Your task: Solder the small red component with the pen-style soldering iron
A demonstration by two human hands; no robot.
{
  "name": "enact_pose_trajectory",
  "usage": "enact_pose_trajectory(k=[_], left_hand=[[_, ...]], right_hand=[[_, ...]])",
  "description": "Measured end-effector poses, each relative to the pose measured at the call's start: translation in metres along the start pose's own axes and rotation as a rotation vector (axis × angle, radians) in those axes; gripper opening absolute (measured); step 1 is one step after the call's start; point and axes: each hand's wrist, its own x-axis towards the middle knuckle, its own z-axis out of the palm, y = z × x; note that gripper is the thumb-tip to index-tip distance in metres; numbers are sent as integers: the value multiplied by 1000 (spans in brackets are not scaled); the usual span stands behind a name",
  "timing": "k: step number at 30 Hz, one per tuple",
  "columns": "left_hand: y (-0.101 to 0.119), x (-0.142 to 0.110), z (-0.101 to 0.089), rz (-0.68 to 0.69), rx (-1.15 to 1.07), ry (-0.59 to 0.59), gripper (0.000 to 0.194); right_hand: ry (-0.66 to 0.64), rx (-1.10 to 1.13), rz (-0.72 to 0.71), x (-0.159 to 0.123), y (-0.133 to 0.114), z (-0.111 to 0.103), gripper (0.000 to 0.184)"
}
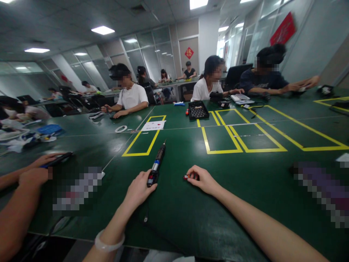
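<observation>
My left hand (141,186) is closed around the lower end of an electric screwdriver (156,162), a dark slim tool with a blue and silver band. Its thin pointed bit points away from me over the green table (174,203). To the right, my right hand (200,177) rests by the tabletop with its fingers curled in a pinch. Between thumb and fingertips is a small red piece (186,177), mostly covered, so its kind is unclear. The two hands are apart.
Yellow tape frames (222,151) mark the table, with a paper sign (153,125) on one. Further back stand a black tray (198,110) and a white ring (120,128). A neighbour's hands (38,171) are at left. A thin cable (160,234) runs near the front edge.
</observation>
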Motion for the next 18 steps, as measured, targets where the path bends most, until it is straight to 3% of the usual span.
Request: enact_pose_trajectory(k=[4,8,18], left_hand=[[47,11,-1,144,15,-14,61],[79,19,6,231,3,-5,60],[109,20,13,323,-25,-7,56]], right_hand=[[-3,5,-9,-1,1,3,14],[32,-20,-38,-1,-1,2,14],[30,-225,-83,1,-1,3,7]])
